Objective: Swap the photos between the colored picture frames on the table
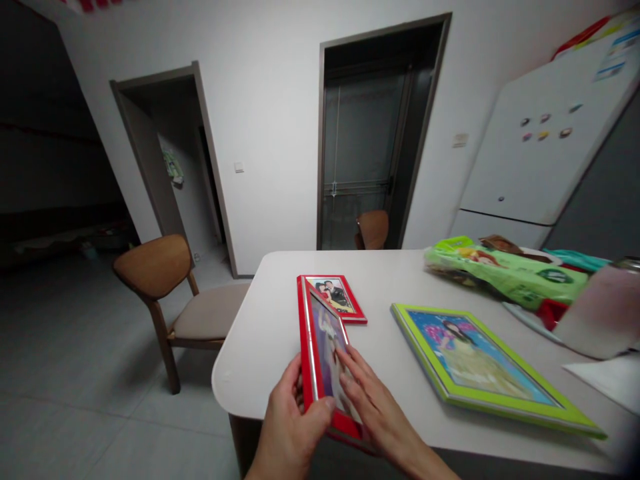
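A red-bordered picture frame (pixel 325 340) is tilted up above the table's near edge, showing a photo of a figure in pale clothes. My left hand (pixel 295 413) grips its lower left side, thumb over the front border and fingers behind. Across the front of the picture lies my right hand (pixel 373 403), its fingers stretched out flat on the surface; its thumb is hidden. Just beyond, a second red picture frame (pixel 345 293) with a photo of a couple lies face up, partly covered by the held one. To the right, a larger lime-green picture frame (pixel 480 360) lies face up.
The white table (pixel 245 353) has a rounded left corner. On its right side are a green plastic package (pixel 510 273), a pinkish translucent container (pixel 600 310) and white paper (pixel 610 380). A wooden chair (pixel 155 273) stands left; another chair (pixel 373 230) stands behind. A white fridge (pixel 540 160) is at the right.
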Tool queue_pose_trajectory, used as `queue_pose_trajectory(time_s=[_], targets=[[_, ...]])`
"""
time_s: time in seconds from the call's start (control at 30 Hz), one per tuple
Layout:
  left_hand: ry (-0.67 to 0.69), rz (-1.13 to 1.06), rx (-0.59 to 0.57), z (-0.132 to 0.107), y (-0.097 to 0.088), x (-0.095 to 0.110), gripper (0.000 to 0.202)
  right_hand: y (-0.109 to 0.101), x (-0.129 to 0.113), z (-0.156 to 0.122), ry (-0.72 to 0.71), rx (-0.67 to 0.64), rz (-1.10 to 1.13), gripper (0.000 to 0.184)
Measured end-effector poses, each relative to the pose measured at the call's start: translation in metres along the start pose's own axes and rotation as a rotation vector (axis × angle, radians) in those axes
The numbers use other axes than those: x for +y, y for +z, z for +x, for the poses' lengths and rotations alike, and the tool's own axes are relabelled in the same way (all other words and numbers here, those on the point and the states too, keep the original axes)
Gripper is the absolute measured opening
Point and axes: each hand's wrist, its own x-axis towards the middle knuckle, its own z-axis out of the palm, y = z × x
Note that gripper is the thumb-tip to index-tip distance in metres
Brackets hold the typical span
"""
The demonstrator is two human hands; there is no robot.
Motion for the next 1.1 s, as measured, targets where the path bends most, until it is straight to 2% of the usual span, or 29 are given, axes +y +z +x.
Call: queue_pose_trajectory(time_s=[0.13,0.27,0.37,0.43,0.57,0.63,0.73,0.83,0.93,1.1], targets=[[0.077,0.143,-0.168,0.000,0.019,0.007,0.064,-0.016,-0.039,-0.007,-0.044,-0.026,0.202,0.062],[0.258,0.411,-0.227,0.000,0.031,-0.005,0.082,-0.031,-0.053,-0.011,0.033,0.103,0.411,0.060],[0.378,0.546,-0.289,0.003,0.032,-0.019,0.078,-0.037,-0.049,-0.014,0.065,0.168,0.536,0.058],[0.409,0.624,-0.364,0.006,0.029,-0.027,0.076,-0.039,-0.042,-0.015,0.084,0.152,0.601,0.062],[0.420,0.783,-0.476,0.010,0.025,-0.041,0.075,-0.040,-0.026,-0.014,0.192,0.079,0.726,0.074],[0.381,0.835,-0.524,0.010,0.022,-0.046,0.076,-0.042,-0.016,-0.012,0.270,0.068,0.741,0.077],[0.239,0.933,-0.520,0.009,0.008,-0.055,0.083,-0.046,0.003,-0.008,0.346,0.101,0.660,0.076],[0.141,1.020,-0.384,0.010,-0.011,-0.064,0.087,-0.050,0.026,-0.004,0.320,0.150,0.503,0.067],[0.133,1.016,-0.308,0.013,-0.025,-0.071,0.084,-0.052,0.047,0.000,0.240,0.182,0.278,0.059],[0.179,0.962,-0.293,0.018,-0.033,-0.078,0.080,-0.049,0.064,0.003,0.217,0.212,-0.065,0.052]])
